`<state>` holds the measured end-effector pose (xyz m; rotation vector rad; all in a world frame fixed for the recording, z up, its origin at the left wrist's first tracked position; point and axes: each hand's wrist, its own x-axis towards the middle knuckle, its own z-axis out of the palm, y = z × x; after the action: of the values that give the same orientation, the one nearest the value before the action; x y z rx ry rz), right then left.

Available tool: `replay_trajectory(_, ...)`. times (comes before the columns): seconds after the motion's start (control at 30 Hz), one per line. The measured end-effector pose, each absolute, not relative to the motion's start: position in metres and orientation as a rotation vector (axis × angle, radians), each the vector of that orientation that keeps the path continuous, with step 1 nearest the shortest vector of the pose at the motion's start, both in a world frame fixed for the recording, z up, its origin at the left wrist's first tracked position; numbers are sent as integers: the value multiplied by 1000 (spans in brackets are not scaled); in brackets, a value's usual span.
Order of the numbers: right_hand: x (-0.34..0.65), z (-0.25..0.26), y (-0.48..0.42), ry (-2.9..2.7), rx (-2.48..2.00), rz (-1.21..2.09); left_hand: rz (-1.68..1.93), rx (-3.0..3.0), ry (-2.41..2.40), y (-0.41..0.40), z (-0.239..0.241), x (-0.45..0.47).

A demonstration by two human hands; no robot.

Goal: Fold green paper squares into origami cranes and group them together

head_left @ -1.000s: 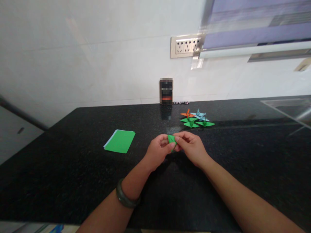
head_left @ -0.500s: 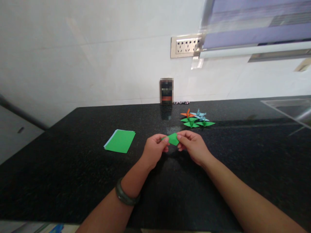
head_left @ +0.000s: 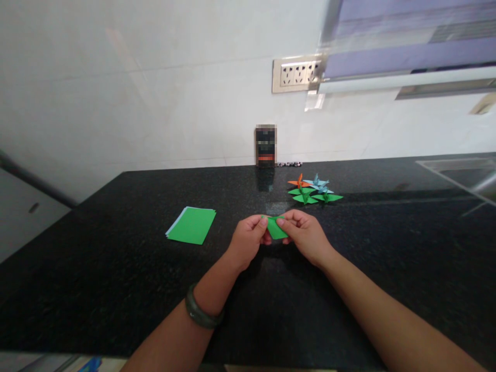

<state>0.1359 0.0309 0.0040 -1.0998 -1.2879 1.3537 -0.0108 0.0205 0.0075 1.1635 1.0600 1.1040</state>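
The black counter [head_left: 116, 268] is wide and glossy. On its left part lies a stack of green sheets [head_left: 191, 226]. Farther away, to the right, sit some paper figures [head_left: 313, 190]. Near the middle, just above the counter, the left hand [head_left: 248, 242] and the right hand [head_left: 306, 237] meet. Each has thumb and forefinger closed in a pinch on one end of the folded green piece [head_left: 276, 227]. I think uneven pulling could make a crooked crease or a tear. If one pinch loosens, the piece may slip and open.
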Motion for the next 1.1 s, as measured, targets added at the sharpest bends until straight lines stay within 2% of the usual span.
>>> replay_trajectory(0.23,135,0,28,-1400,-1246,803,1070,1170,831,14,5,0)
replay_trajectory(0.43,133,1,28,-1308,-1190,945,1174,1046,947,15,8,-2)
replay_trajectory(0.7,133,-3,27,-1419,-1120,674,1232,963,865,14,8,-1)
replay_trajectory(0.93,130,1,24,-1362,-1101,866,1256,860,887,17,8,-3)
replay_trajectory(1.1,135,2,28,-1498,-1034,860,1184,707,821,17,12,-5)
